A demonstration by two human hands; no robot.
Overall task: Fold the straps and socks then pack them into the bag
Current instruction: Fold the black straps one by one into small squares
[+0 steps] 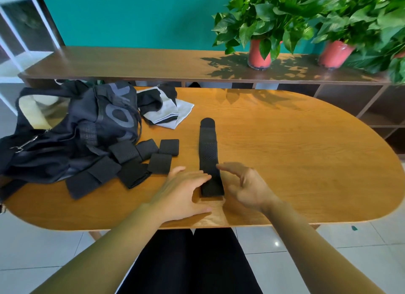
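Observation:
A long black perforated strap (209, 153) lies stretched out on the wooden table (295, 153), running away from me. My left hand (183, 190) lies flat with straight fingers touching the strap's near end from the left. My right hand (245, 185) hovers on the strap's right side, fingers relaxed and holding nothing. Several folded black straps (140, 160) lie in a loose cluster to the left. Behind them sits the crumpled dark bag (72, 136). Black and white socks (164, 109) are heaped beside the bag at the back.
A long wooden shelf (131, 63) runs behind the table, carrying two potted plants in red pots (260, 52) at the right. The table's near edge is close to my lap. White tiled floor shows below.

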